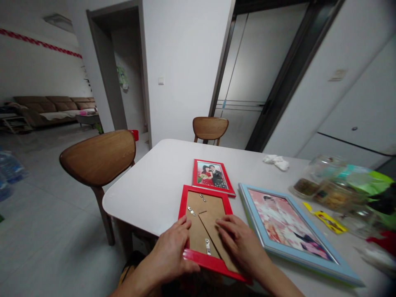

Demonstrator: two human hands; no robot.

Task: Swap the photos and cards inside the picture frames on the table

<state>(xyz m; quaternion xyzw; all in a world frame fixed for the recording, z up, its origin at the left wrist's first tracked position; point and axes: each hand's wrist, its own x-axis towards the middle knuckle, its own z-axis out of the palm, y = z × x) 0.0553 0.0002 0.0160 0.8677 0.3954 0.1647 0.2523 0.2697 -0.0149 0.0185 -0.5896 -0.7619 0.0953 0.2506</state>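
Note:
A red picture frame [202, 259] lies face down at the near edge of the table, with its brown backing board [198, 231] up. Small metal clips and a stand flap [212, 231] show on the board. My left hand [175, 247] is closed round the frame's left near corner, thumb along the front border. Over the right border, my right hand [238, 241] grips the frame with bent fingers touching the board; its thumb is hidden. Just beyond lies a second red frame [230, 185], face up with a photo of a couple. To the right is a larger light blue frame [309, 251] with a photo.
Along the right side of the white table [145, 194] are glass jars [334, 194], a yellow packet [329, 221], and green plastic bags. A crumpled tissue [276, 161] lies at the far edge. Wooden chairs stand at the left [100, 156] and far side [210, 128].

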